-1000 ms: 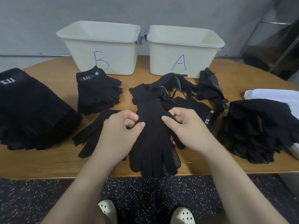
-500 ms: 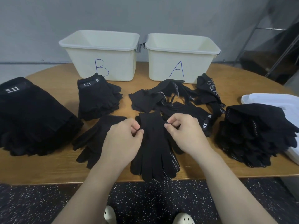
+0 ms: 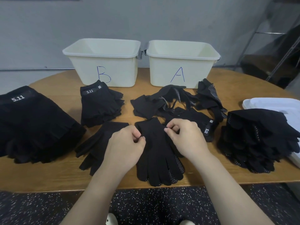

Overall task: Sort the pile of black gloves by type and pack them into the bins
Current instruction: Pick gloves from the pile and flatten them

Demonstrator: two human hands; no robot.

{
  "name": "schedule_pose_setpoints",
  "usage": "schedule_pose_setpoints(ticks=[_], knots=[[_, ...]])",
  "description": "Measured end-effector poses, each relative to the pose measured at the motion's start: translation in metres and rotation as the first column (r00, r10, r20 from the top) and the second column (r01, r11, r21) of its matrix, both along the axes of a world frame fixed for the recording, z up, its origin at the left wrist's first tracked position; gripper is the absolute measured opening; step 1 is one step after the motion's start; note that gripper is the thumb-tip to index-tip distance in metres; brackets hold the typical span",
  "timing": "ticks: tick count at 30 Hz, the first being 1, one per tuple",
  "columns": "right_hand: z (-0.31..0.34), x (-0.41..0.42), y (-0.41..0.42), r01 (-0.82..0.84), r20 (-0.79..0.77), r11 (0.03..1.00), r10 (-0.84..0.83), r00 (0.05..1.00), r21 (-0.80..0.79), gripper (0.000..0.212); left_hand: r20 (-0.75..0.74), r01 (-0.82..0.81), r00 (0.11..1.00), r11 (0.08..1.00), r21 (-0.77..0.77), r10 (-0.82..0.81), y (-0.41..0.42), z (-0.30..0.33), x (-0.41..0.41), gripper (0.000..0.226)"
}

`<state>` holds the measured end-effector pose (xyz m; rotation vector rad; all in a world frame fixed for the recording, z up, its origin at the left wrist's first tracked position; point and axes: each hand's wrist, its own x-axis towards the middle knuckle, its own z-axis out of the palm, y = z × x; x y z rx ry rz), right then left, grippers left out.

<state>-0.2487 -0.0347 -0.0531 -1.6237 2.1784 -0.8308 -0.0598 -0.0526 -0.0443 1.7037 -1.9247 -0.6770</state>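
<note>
At centre frame I had the dotted full-finger gloves (image 3: 155, 153) flat on the table (image 3: 48, 177). My left hand (image 3: 125, 146) pinched their left cuff edge and my right hand (image 3: 185, 137) the right. I judged this the squaring-up step of sorting. Next they needed lifting together toward bin A (image 3: 181, 69), upper right, or the dotted stack (image 3: 258, 140) at right.
</note>
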Motion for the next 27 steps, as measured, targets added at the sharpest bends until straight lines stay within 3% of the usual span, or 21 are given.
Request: schedule_pose_setpoints(ticks=[6, 15, 27], knots=[[0.003, 0.005, 0.003, -0.010, -0.086, 0.998, 0.014, 0.996, 0.055, 0.014, -0.083, -0.028, 0.996, 0.999, 0.024, 0.030, -0.005, 0.002, -0.001, 0.019], [-0.003, 0.003, 0.012, -0.039, -0.060, 0.996, 0.044, 0.997, 0.076, 0.033, -0.002, 0.026, 1.000, 0.999, 0.039, -0.026, -0.015, 0.001, -0.002, 0.016], [0.000, 0.006, 0.012, -0.035, -0.085, 0.997, 0.041, 0.996, 0.068, 0.024, 0.171, 0.029, 0.985, 0.997, -0.067, -0.017, -0.014, -0.005, -0.007, 0.014]])
